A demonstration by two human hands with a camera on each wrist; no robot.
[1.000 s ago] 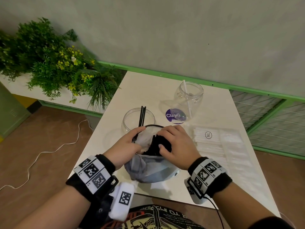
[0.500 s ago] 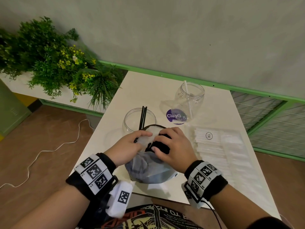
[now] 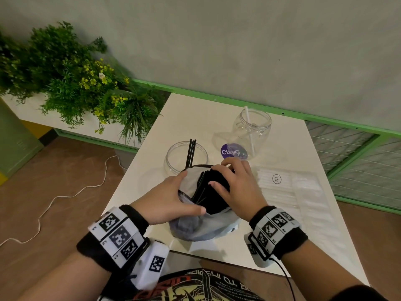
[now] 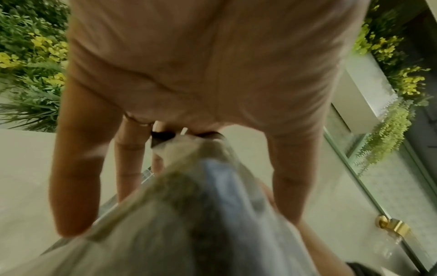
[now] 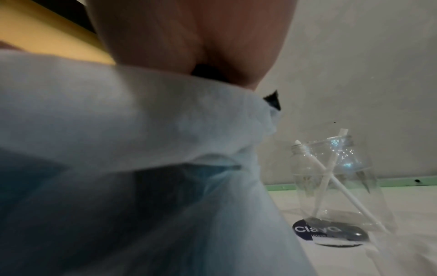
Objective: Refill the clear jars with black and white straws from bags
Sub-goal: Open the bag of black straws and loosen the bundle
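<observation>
A translucent plastic bag [image 3: 204, 227] with a bundle of black straws [image 3: 209, 195] stands at the table's near edge. My left hand [image 3: 193, 192] grips the bag's left side, thumb across its front; up close, its fingers [image 4: 75, 168] straddle the bag [image 4: 201, 224]. My right hand [image 3: 217, 175] is curled round the top of the black bundle at the bag's mouth. Just behind stands a wide clear jar [image 3: 173, 157] with a few black straws [image 3: 191, 151]. Farther right is a narrower clear jar [image 3: 258, 124] [image 5: 366, 186] holding white straws [image 5: 331, 168].
A flat clear bag of white straws [image 3: 282, 187] lies to the right of my hands. A round purple disc [image 3: 233, 151] sits between the jars. Plants [image 3: 76, 83] fill a planter left of the table [image 3: 195, 118]. A white cable [image 3: 65, 196] trails on the floor.
The black bundle has come further out of the bag under my right hand. My left thumb has slid across the bag's front. Both jars stay put.
</observation>
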